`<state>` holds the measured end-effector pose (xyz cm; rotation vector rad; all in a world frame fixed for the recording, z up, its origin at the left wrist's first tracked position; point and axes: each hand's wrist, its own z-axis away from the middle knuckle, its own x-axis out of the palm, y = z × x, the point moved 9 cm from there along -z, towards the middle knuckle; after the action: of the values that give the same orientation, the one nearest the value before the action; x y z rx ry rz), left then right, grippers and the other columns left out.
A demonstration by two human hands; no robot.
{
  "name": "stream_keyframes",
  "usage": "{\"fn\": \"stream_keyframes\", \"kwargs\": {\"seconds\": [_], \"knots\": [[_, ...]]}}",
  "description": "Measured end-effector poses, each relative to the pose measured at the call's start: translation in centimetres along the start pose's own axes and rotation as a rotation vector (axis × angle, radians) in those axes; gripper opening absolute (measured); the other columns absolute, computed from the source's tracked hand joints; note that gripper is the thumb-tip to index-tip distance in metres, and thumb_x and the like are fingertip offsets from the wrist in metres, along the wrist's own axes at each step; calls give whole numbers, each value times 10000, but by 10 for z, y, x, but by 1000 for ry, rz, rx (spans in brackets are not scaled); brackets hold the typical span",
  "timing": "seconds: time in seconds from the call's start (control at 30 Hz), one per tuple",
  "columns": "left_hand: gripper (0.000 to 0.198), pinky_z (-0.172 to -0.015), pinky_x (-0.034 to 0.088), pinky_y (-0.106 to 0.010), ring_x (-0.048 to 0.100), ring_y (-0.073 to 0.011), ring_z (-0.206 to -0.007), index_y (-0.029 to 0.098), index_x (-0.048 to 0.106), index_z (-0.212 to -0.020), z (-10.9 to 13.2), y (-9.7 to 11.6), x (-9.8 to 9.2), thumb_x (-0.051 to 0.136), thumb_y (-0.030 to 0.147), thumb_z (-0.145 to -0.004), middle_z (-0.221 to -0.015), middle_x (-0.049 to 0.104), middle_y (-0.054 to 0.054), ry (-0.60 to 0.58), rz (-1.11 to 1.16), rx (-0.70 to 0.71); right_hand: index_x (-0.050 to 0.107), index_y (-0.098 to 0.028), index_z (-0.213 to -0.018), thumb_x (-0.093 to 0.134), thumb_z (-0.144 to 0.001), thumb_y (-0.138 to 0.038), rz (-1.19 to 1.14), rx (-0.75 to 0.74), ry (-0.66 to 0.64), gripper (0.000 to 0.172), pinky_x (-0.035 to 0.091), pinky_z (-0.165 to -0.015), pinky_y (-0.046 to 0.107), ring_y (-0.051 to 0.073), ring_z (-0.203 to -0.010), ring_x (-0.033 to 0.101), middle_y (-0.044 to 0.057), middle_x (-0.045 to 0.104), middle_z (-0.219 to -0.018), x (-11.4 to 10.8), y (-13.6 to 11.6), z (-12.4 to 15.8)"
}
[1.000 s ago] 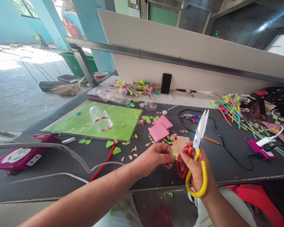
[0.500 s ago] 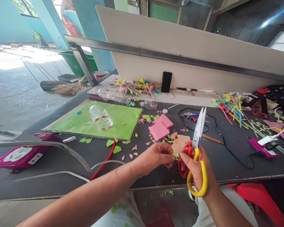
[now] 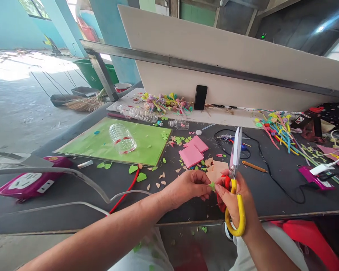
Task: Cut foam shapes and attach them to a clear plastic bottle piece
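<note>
Between the fingertips of my left hand is a small green paper piece, pinched. My right hand holds a pair of scissors with one red and one yellow handle, blades pointing up and away. The thumb and finger of that same hand also touch the green piece. Just beyond the hands lie peach paper and pink paper squares. Small green cut pieces and peach scraps are scattered around them. My palms are mostly hidden.
A cut plastic bottle rests on a green sheet. Purple power strips sit left and right, with cables. A phone leans against the white board. Coloured pipe-cleaner bunches and an orange-brown stick lie beyond.
The scissors have turned so their blades look narrower and closer together. My right fingertips have come onto the green piece beside my left fingers. The view has shifted slightly.
</note>
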<state>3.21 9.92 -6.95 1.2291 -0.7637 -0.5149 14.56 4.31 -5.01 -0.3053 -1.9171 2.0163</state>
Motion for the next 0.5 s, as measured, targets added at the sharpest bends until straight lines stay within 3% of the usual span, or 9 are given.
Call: {"fn": "stream_keyframes", "kwargs": {"seconds": [0.23, 0.5], "knots": [[277, -648, 508, -241, 653, -132, -681, 121, 644, -817, 1, -2, -3, 713, 387, -785, -770, 692, -63, 23, 172, -5, 511, -275, -1002, 772, -715, -304, -82, 8, 15, 388, 459, -405, 210, 87, -448, 527, -72, 582, -725, -11, 4, -5], [303, -666, 519, -245, 671, -143, -682, 113, 639, -827, -2, -11, 4, 818, 301, -671, -739, 703, -64, -17, 268, -65, 503, -278, -1011, 767, -727, -326, -68, 48, 9, 391, 425, -368, 193, 79, -438, 488, -75, 568, -714, -4, 5, -2]]}}
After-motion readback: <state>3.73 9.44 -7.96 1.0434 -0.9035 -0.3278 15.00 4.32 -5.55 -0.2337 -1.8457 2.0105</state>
